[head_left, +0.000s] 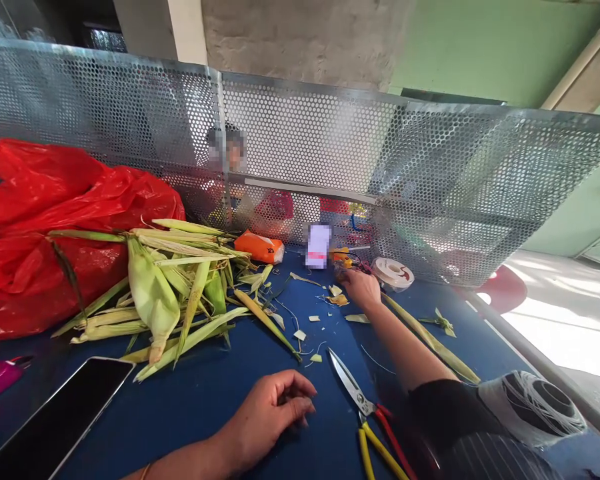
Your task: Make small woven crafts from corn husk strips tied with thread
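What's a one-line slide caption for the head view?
Left hand near scissors, right hand beside white spool; corn husks heaped by red bag on blue table.

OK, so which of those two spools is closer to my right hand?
The flat white reel with dark-red markings, just beside your right hand; the other, a taller thread-wound spool, sits by your sleeve at lower right.

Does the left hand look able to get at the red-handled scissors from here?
Probably yes: the left hand is just beside the scissors, and only blue tabletop shows between its fingers and the blades.
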Action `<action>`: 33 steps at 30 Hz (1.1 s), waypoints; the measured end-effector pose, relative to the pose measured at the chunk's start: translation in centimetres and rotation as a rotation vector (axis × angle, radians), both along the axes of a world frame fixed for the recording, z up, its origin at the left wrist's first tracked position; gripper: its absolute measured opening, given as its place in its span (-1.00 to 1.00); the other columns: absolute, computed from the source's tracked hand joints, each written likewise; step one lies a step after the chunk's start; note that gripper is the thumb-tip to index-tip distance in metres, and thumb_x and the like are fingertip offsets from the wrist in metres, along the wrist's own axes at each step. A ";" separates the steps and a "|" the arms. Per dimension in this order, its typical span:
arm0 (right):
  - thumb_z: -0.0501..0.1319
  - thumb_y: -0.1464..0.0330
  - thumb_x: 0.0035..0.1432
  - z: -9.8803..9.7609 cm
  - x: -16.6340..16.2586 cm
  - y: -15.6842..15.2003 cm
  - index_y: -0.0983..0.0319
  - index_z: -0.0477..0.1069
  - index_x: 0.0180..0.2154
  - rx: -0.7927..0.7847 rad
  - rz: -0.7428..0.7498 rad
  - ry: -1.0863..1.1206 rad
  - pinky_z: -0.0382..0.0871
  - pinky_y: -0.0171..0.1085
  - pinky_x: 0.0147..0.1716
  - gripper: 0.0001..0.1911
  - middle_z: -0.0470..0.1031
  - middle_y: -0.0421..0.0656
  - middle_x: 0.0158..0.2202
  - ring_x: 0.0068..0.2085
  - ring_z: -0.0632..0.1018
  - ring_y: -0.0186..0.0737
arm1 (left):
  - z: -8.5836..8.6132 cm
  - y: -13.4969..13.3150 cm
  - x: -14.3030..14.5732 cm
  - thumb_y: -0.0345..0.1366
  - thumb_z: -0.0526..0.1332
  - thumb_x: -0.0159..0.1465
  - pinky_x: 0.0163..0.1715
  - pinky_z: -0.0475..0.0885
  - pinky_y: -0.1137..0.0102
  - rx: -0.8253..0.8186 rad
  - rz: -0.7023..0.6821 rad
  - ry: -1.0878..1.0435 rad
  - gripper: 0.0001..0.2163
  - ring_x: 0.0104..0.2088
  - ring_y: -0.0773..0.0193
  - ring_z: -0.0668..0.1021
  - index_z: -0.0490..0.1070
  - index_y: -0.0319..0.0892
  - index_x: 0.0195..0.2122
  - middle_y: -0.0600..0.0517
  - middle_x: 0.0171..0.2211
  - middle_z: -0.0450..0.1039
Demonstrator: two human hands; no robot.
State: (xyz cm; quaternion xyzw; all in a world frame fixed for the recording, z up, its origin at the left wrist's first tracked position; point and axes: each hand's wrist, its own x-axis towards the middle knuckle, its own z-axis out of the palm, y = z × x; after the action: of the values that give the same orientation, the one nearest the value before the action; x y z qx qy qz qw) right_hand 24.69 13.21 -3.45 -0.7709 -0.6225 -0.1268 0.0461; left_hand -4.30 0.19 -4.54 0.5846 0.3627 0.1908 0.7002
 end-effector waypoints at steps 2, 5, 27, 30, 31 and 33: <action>0.10 0.40 0.24 -0.3 -0.6 0.5 0.20 0.54 -0.16 -0.003 0.039 -0.004 0.22 -0.25 -0.20 -0.75 0.61 -0.04 -0.18 -0.15 0.57 -0.15 | 0.0 0.0 0.0 -0.12 0.28 0.12 -0.36 0.34 0.40 -0.011 -0.004 0.000 -0.68 -0.40 0.32 0.48 0.40 -0.26 -0.23 0.00 -0.35 0.47; 0.06 0.43 0.26 -0.2 -1.1 0.0 0.18 0.55 -0.17 0.012 0.084 -0.007 0.18 -0.24 -0.12 -0.72 0.60 -0.05 -0.13 -0.07 0.54 -0.17 | 0.1 0.0 0.1 -0.11 0.26 0.12 -0.37 0.35 0.40 -0.014 -0.008 0.007 -0.68 -0.40 0.32 0.48 0.40 -0.25 -0.23 -0.01 -0.34 0.47; 0.18 0.36 0.16 1.5 3.9 -11.3 0.13 0.52 -0.07 -0.248 -0.103 0.063 0.31 -0.31 -0.15 -0.70 0.55 -0.09 -0.05 -0.04 0.55 -0.13 | 0.9 -0.2 -0.2 -0.10 0.22 0.15 -0.31 0.36 0.37 0.055 -0.039 0.029 -0.68 -0.36 0.30 0.50 0.40 -0.24 -0.20 -0.01 -0.32 0.49; 0.16 0.39 0.16 1.3 3.6 -11.2 0.10 0.55 -0.14 -0.254 -0.082 0.088 0.30 -0.34 -0.18 -0.74 0.58 -0.15 -0.10 -0.05 0.55 -0.17 | 0.9 -0.2 -0.2 -0.09 0.22 0.14 -0.30 0.37 0.37 0.059 -0.047 0.033 -0.67 -0.35 0.29 0.51 0.40 -0.25 -0.19 -0.02 -0.32 0.49; 0.14 0.39 0.18 1.2 3.7 -11.3 0.10 0.55 -0.16 -0.244 -0.105 0.094 0.30 -0.34 -0.20 -0.74 0.58 -0.16 -0.12 -0.06 0.55 -0.18 | 0.9 -0.2 -0.3 -0.08 0.22 0.14 -0.29 0.37 0.37 0.060 -0.048 0.036 -0.66 -0.35 0.29 0.51 0.41 -0.24 -0.19 -0.02 -0.31 0.49; 0.06 0.37 0.24 1.1 4.3 -11.3 0.11 0.55 -0.14 -0.204 -0.199 0.095 0.32 -0.32 -0.24 -0.70 0.57 -0.10 -0.09 -0.08 0.56 -0.15 | 0.9 -0.1 -0.2 -0.08 0.22 0.14 -0.29 0.37 0.36 0.064 -0.049 0.039 -0.66 -0.35 0.28 0.51 0.41 -0.24 -0.19 -0.02 -0.31 0.50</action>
State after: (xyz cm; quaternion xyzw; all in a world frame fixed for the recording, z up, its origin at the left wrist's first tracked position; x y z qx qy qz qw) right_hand 28.95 1.86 -2.38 -0.8346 -0.5498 -0.0301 -0.0160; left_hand -4.55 0.05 -3.63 0.6190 0.3556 0.1739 0.6783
